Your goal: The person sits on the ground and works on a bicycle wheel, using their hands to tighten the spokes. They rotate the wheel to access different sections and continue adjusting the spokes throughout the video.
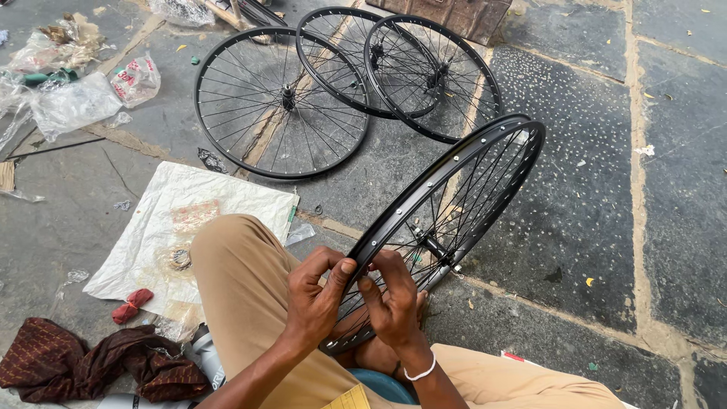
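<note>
Head view: we pinch the wheel rim (454, 170) with left hand (316, 291) and right hand (390, 295), fingers together on it, propped upright against our knee (242, 257) for access.

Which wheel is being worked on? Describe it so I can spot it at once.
Start at the stone floor and come down to the tan-trousered knees. The wheel stands upright there, its rim pinched by the left hand and right hand. The three other wheels lie flat, untouched.

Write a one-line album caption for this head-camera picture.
Both hands, left and right, pinch the rim of a black spoked wheel, three more wheels lying on the stone floor.
</note>
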